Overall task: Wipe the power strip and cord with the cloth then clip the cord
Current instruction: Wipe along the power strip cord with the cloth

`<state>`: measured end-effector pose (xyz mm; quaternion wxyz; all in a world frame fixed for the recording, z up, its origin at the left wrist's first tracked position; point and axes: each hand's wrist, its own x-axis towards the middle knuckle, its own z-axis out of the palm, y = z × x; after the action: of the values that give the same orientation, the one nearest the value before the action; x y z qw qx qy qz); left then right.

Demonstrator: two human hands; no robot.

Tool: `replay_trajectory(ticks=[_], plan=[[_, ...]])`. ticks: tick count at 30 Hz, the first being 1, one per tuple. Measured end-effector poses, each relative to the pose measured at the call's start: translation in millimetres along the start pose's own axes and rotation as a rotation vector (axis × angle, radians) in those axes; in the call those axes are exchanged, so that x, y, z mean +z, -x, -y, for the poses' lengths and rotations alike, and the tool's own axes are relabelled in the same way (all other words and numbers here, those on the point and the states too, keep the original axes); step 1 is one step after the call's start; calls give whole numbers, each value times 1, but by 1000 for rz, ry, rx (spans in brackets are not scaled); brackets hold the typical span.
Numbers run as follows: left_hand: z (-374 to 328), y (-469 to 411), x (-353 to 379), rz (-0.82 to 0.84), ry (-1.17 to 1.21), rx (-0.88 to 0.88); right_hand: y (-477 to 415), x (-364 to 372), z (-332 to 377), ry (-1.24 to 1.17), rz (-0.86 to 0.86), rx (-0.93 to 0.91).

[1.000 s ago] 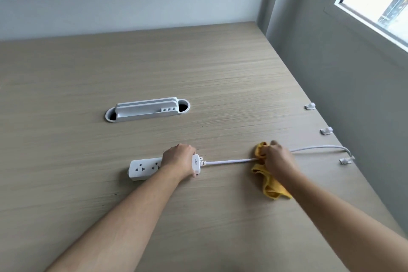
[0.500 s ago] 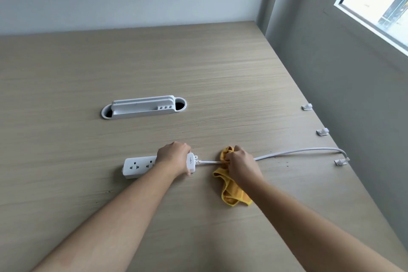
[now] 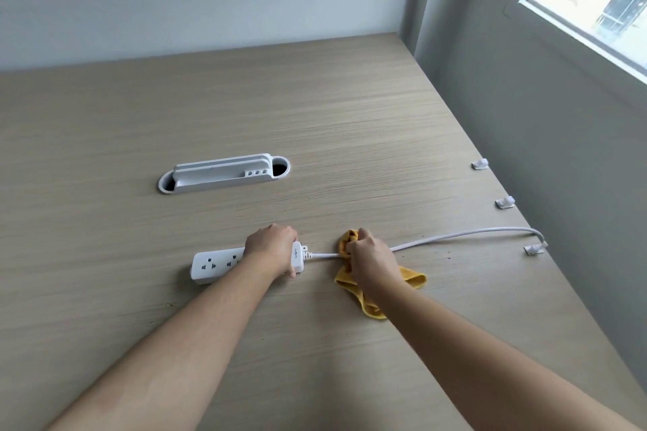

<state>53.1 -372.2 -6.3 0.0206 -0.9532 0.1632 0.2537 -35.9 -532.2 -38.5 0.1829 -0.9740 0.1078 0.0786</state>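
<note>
Currently the left hand (image 3: 271, 248) presses the white plastic power strip (image 3: 224, 262) down near the wooden desk's (image 3: 315, 108) front edge while the right hand (image 3: 371, 259) pinches the yellow cloth (image 3: 413, 280) around the thin white cord (image 3: 465, 234), which runs rightward toward the small white edge clip (image 3: 533, 248).

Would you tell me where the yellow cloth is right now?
In the head view the yellow cloth lies on the desk right of centre, bunched around the cord under the right hand, just right of the power strip.
</note>
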Motion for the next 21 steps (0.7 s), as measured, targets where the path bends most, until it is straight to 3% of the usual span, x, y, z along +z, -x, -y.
replay_trajectory(ticks=[4,9,17,21], plan=[[-32,0,5,-43,-159,118,1,2,-18,-51,-12,-37],[-87,-6,22,-159,-114,223,5,-8,-51,-91,-34,-50],[-97,-23,24,-142,-173,174,15,-67,-205,21,-207,413],[-96,-25,26,-140,-188,151,7,-60,-186,34,-218,420]])
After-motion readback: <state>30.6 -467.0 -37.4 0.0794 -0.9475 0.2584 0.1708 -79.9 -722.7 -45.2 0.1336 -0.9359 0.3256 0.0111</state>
